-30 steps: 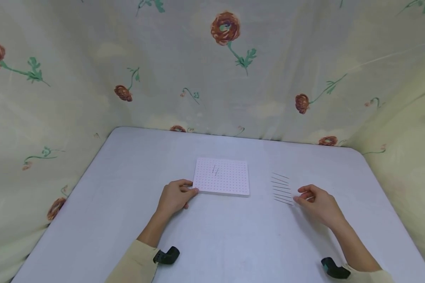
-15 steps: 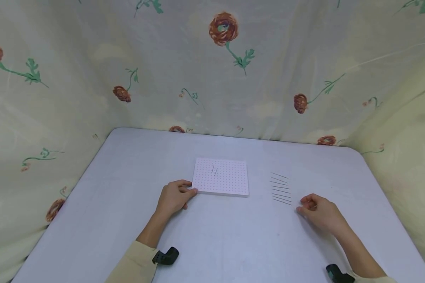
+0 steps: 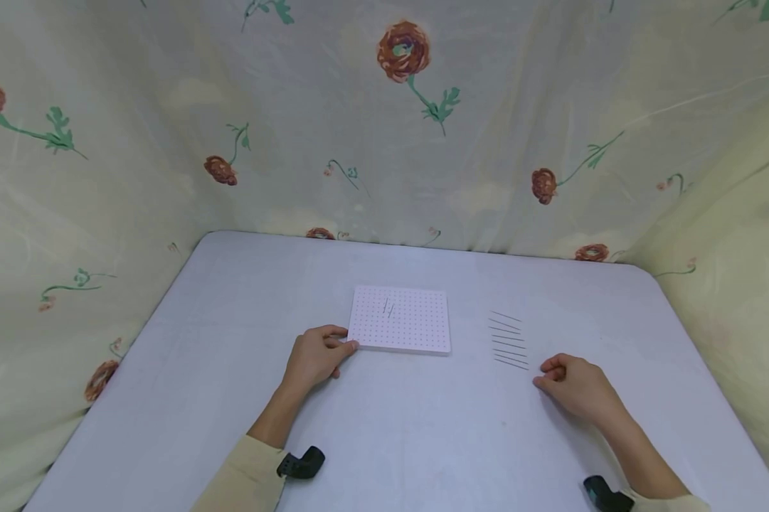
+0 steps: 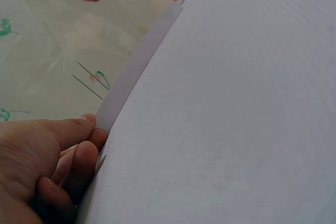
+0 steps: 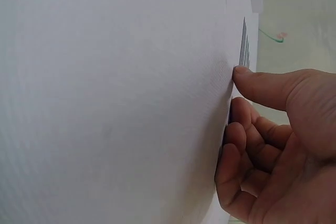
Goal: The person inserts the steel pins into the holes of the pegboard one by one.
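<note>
My left hand (image 3: 316, 355) grips the near left corner of a white board with a grid of small holes (image 3: 416, 327), its thumb at the front edge. Two thin dark metal pins (image 3: 388, 307) stand up from the board; the left wrist view shows the pins (image 4: 90, 82) rising above its edge. To the right, several similar loose pins (image 3: 508, 341) lie in a rough column on the table. Just right of their near end, my right hand (image 3: 579, 387) hovers low or rests at the table, fingers loosely curled, with nothing visible between thumb and fingers.
The white table (image 3: 422, 427) has rounded far corners. A pale curtain with brown flowers (image 3: 486, 142) surrounds its back and sides. Each wrist wears a black camera, such as the left camera (image 3: 302, 464).
My right hand has drawn back toward me and slightly right, away from the loose pins, then shifted a little left. My left hand and the board have stayed put.
</note>
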`<state>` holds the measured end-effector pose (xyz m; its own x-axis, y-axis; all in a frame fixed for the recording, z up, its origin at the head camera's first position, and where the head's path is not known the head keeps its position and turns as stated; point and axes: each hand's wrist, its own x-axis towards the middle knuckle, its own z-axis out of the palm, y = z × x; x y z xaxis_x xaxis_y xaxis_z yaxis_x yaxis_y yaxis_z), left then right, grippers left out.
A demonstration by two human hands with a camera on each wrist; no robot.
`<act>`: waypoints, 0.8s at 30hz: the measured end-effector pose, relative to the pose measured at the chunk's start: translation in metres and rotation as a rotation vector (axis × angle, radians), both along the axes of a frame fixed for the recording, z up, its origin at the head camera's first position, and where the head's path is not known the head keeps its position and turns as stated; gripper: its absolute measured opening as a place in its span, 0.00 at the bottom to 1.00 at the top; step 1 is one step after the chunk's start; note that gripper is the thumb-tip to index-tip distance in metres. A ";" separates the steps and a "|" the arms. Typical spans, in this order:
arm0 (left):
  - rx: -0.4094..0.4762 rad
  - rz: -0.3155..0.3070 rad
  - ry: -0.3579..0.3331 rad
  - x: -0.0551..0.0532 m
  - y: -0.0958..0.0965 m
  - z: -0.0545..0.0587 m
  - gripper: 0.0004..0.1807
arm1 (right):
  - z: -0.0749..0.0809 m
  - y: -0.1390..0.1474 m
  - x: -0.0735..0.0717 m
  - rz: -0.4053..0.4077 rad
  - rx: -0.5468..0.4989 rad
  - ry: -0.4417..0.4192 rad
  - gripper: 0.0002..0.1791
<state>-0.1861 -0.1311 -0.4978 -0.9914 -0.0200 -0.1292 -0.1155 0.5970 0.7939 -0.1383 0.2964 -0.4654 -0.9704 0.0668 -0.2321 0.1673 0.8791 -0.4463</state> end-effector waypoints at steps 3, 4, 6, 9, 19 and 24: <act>-0.003 0.003 0.004 0.000 0.000 0.000 0.24 | -0.001 -0.001 0.000 0.001 0.005 0.006 0.17; -0.004 0.002 0.006 0.000 0.000 0.000 0.24 | -0.001 -0.001 0.000 0.000 0.007 0.008 0.17; -0.004 0.003 0.005 0.000 0.001 0.000 0.24 | -0.002 -0.001 0.000 0.000 0.011 0.010 0.16; -0.003 0.000 0.007 0.000 0.001 -0.001 0.24 | -0.003 -0.002 -0.001 0.000 0.013 0.010 0.16; 0.008 -0.001 -0.001 0.001 0.000 -0.001 0.23 | -0.003 -0.009 -0.004 0.025 0.012 0.037 0.12; 0.007 0.000 0.008 0.000 0.000 -0.001 0.23 | -0.002 -0.017 -0.006 0.022 0.012 0.048 0.11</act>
